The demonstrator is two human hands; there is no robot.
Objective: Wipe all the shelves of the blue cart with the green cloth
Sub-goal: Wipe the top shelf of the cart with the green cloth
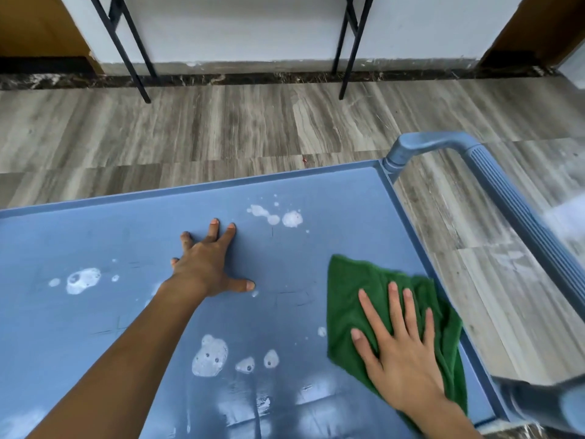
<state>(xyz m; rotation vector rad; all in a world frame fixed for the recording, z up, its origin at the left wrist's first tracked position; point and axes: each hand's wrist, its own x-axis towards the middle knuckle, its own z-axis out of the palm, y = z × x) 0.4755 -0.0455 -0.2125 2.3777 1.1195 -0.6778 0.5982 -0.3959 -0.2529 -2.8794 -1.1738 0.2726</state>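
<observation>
Green cloth (354,299) lies crumpled on blue cart (133,198) top shelf, long axis near-to-far. Right hand (402,353) flat on it, fingers spread; left hand (205,264) splayed on bare shelf.

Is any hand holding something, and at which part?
Nothing is gripped: right hand presses flat on the green cloth's middle; left hand lies bare on the shelf.
</observation>
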